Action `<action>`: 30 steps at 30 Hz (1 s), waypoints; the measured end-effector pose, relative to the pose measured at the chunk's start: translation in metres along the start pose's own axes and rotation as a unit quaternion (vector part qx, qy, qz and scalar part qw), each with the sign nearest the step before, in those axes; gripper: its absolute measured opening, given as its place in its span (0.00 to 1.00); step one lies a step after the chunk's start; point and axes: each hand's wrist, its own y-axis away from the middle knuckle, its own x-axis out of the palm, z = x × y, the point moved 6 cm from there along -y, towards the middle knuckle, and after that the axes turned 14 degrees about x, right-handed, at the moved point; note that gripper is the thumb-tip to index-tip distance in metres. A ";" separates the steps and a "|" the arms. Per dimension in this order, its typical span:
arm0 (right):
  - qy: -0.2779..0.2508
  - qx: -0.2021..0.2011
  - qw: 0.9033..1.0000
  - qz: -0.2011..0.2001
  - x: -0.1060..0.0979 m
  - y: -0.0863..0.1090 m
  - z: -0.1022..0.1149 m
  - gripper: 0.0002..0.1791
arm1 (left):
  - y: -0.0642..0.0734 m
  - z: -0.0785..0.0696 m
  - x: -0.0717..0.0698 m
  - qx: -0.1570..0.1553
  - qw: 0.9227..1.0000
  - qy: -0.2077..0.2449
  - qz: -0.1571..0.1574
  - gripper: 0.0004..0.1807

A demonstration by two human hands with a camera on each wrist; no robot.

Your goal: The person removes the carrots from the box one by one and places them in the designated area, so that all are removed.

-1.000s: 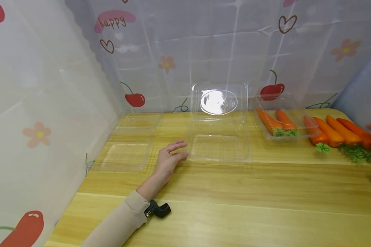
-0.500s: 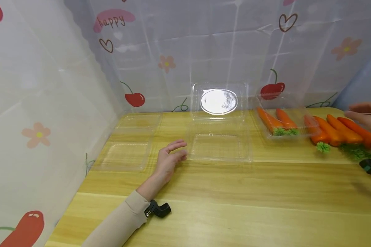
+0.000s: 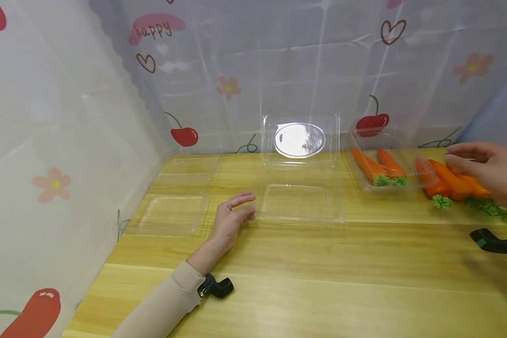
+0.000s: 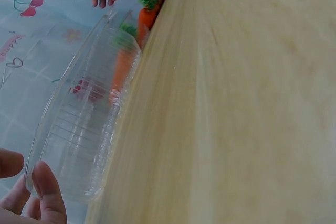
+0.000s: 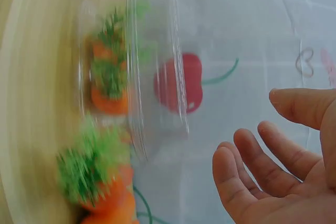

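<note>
My left hand [image 3: 230, 218] lies beside the left edge of a clear hinged plastic box [image 3: 297, 218] whose lid stands up against the backdrop. Thumb and fingers are apart at that box's rim [image 4: 35, 145]; whether they touch it I cannot tell. Over at the right, my right hand [image 3: 487, 166] hovers above a row of orange carrots [image 3: 443, 180], partly hiding them. Its fingers are loosely bent with nothing between them, as the right wrist view also shows. Carrots with green tops [image 3: 390, 166] lie inside another clear box [image 3: 405, 185] just left of the row.
A third clear box [image 3: 169, 230] lies unfolded at the left of the wooden table [image 3: 304, 281]. Behind it all hangs a patterned cloth [image 3: 287, 70], and another cloth wall closes the left side. Black wrist camera mounts [image 3: 221, 287] jut from both wrists.
My right hand has come in from the right edge and moved left over the loose carrots, covering some of them. The left hand and the boxes have stayed almost in place.
</note>
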 end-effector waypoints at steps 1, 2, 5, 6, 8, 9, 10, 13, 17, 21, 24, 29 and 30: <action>-0.006 -0.007 1.000 0.011 0.003 0.008 0.010 0.31 | 0.000 0.000 0.000 0.001 1.000 0.000 0.000 0.21; -0.005 -0.010 1.000 0.018 0.007 0.013 0.015 0.28 | 0.000 0.000 0.000 0.001 1.000 -0.001 0.001 0.21; -0.020 -0.022 0.998 0.053 0.019 0.026 0.031 0.20 | 0.000 0.000 0.000 0.000 1.000 -0.003 0.005 0.22; -0.034 -0.024 0.997 0.068 0.023 0.029 0.035 0.16 | 0.000 0.000 0.000 0.000 1.000 -0.004 0.007 0.22; -0.058 -0.023 0.994 0.094 0.031 0.035 0.041 0.13 | 0.000 0.001 0.001 0.000 1.000 -0.004 0.011 0.22; -0.067 -0.023 0.992 0.108 0.035 0.037 0.045 0.12 | 0.000 0.001 0.001 0.001 1.000 -0.005 0.012 0.23; -0.076 -0.023 0.989 0.121 0.039 0.039 0.048 0.11 | 0.000 0.001 0.001 0.001 1.000 -0.004 0.014 0.23; -0.104 -0.015 0.982 0.155 0.049 0.045 0.055 0.10 | 0.001 0.000 0.001 0.003 1.000 -0.003 0.015 0.22; -0.137 -0.004 0.971 0.194 0.066 0.052 0.060 0.09 | 0.001 0.000 0.001 0.003 1.000 0.000 0.012 0.21; -0.148 -0.013 0.962 0.228 0.086 0.056 0.065 0.12 | 0.001 0.001 0.001 0.002 1.000 0.000 0.011 0.21; -0.141 -0.017 0.957 0.251 0.103 0.061 0.068 0.19 | 0.001 0.001 0.000 0.001 1.000 -0.002 0.012 0.21; -0.130 -0.006 0.950 0.284 0.129 0.071 0.072 0.29 | 0.003 0.000 0.000 -0.002 1.000 -0.004 0.010 0.22; -0.132 -0.005 0.947 0.291 0.133 0.073 0.072 0.29 | 0.003 -0.001 0.000 -0.001 1.000 -0.005 0.010 0.22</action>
